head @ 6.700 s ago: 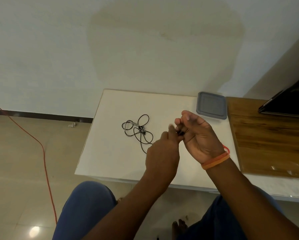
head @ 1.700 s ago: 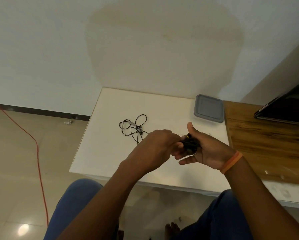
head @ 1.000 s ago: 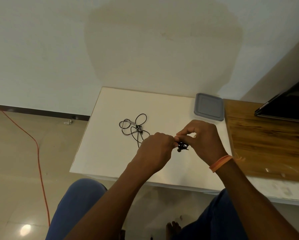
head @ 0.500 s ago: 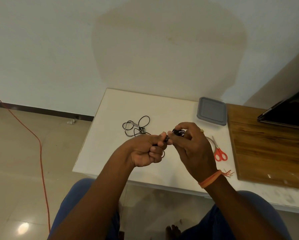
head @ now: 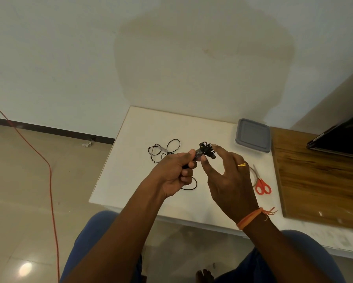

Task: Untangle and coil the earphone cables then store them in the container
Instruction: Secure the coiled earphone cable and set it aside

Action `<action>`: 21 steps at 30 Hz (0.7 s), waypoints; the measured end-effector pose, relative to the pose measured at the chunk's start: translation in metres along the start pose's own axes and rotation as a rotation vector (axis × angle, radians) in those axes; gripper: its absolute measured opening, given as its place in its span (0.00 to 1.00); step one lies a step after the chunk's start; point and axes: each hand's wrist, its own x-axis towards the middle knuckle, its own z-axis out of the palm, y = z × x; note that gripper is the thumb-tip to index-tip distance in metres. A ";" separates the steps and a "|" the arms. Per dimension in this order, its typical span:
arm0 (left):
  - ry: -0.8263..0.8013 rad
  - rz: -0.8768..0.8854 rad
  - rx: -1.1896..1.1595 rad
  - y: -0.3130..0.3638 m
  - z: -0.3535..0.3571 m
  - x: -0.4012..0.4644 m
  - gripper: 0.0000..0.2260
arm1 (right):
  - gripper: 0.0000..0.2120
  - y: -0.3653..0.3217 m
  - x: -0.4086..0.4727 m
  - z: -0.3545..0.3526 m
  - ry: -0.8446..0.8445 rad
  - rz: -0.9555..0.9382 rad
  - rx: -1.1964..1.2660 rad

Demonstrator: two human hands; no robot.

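We're looking down over the white table (head: 130, 176), and both hands are up above it working one bundle. The left hand (head: 175, 176) has its fingers curled in, thumb and forefinger pinching the near end of the coiled black earphone cable (head: 205, 150). The right hand (head: 230, 180) comes in from the other side, thumb and forefinger closing on that same bundle while the other fingers fan out loosely; there's a gold ring (head: 241, 164) on one of them and an orange thread band (head: 251, 218) at the wrist. A loop of black cable hangs out below the left hand and lies on the table.

Further back on the table we see the second earphone cable (head: 163, 151), still a loose tangle of loops, just behind the left hand. The grey-lidded container (head: 253, 134) sits closed at the far right corner of the table, well apart from the hands. Red-handled scissors (head: 261, 184) lie just to the right of the right hand, near the wooden board (head: 322, 176). Out on the floor at the left, an orange cord (head: 49, 180) runs past.
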 end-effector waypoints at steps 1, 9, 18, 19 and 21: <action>0.000 0.004 0.003 0.000 0.000 0.000 0.14 | 0.16 0.000 0.001 -0.001 0.030 0.017 0.032; 0.092 0.190 0.094 -0.004 0.011 -0.002 0.12 | 0.14 -0.011 0.016 -0.018 0.044 0.939 1.043; 0.331 0.659 0.500 -0.028 0.030 -0.001 0.11 | 0.06 -0.027 0.026 -0.023 0.070 1.327 1.371; 0.325 0.699 0.549 -0.030 0.032 -0.002 0.11 | 0.07 -0.027 0.027 -0.024 0.048 1.357 1.464; 0.284 0.750 0.592 -0.034 0.038 -0.004 0.12 | 0.08 -0.026 0.027 -0.025 -0.003 1.365 1.611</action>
